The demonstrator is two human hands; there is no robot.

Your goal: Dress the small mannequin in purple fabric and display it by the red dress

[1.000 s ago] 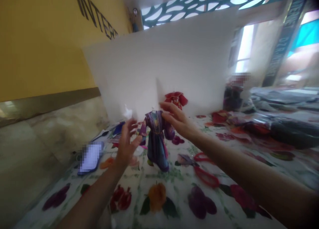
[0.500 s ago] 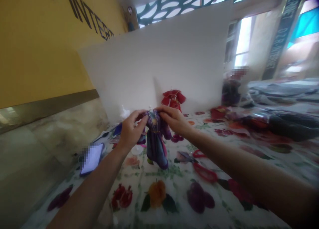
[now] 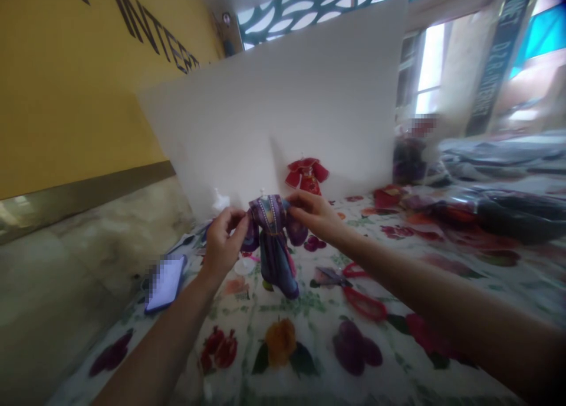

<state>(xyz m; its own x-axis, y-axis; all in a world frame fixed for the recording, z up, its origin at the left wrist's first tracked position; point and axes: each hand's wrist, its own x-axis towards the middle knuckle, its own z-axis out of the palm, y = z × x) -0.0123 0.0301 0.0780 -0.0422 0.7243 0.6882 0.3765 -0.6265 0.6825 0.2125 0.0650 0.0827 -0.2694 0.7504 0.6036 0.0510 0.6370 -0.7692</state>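
Shifted since half a second earlier: both hands, outward and slightly down from the shoulders of a miniature purple-and-blue robe [image 3: 278, 261], now at its upper sleeves, with more of the shoulder area exposed; left hand [image 3: 223, 238]: thumb and fingertips pinched together on the sleeve at that side; right hand [image 3: 316, 214]: fingers bent against the opposite upper sleeve, impossible to tell whether gripping or merely touching; robe: upright between both hands, near the middle of a fruit-print tablecloth [image 3: 318, 326], white neck knob [image 3: 262, 191] above the collar, pale beaded trim down the front, full sleeves, long skirt, pink edging at one side; to the right of the skirt, lying flat: one pair of red-handled scissors [image 3: 365, 304], blades toward the robe; to the left, beyond the left forearm: one smartphone [image 3: 165, 285], screen lit, partly pixelated; behind: one miniature red dress [image 3: 308, 176], wide-sleeved, before a large white board [image 3: 274, 105]; behind the left hand: one small white object [image 3: 220, 202], blurred; far right: one dark plastic-wrapped bundle [image 3: 522, 214]
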